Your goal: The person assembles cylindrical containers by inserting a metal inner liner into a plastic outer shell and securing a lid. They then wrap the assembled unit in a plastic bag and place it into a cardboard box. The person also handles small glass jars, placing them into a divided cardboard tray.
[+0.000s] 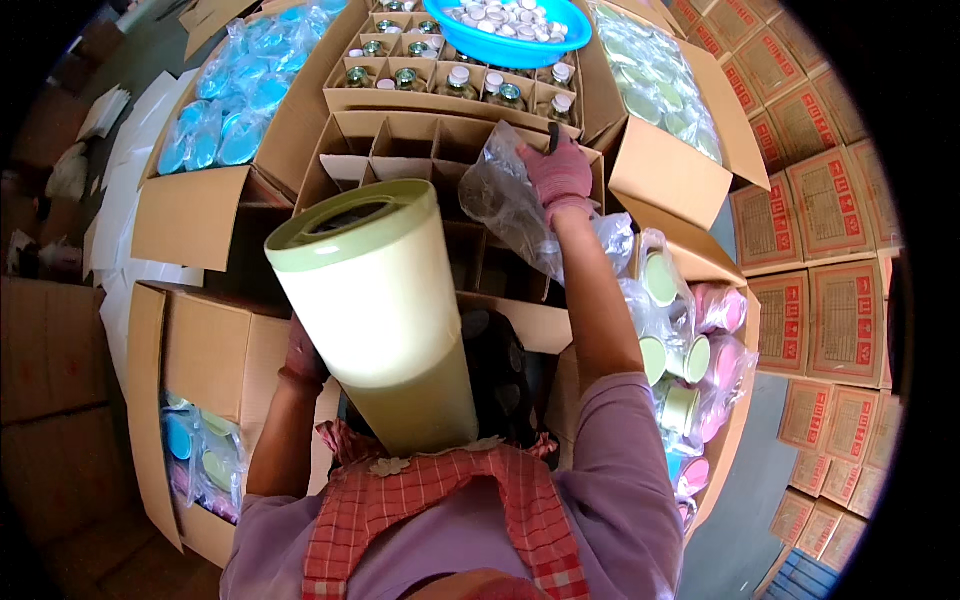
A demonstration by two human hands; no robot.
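A tall cream canister [365, 310] with an olive-green lid [350, 222] leans to the left in front of my lap. Against its left side is my left hand [305, 352], gloved and holding the canister, with the fingers hidden behind it. My right hand [560, 178], in a pinkish glove with a dark patch near the fingertips, is closed on a clear plastic bag [500, 190]. The bag hangs loose over the right part of an open divided carton [400, 122], whose visible compartments look dark inside.
Behind that carton stand glass bottles [405, 78] and a blue basin [470, 45] of white caps. Boxes of bagged blue lids [240, 140] and green lids [650, 85] flank them. Bagged pink and green cups [685, 355] fill a box at right. Printed cartons [835, 205] are stacked beyond.
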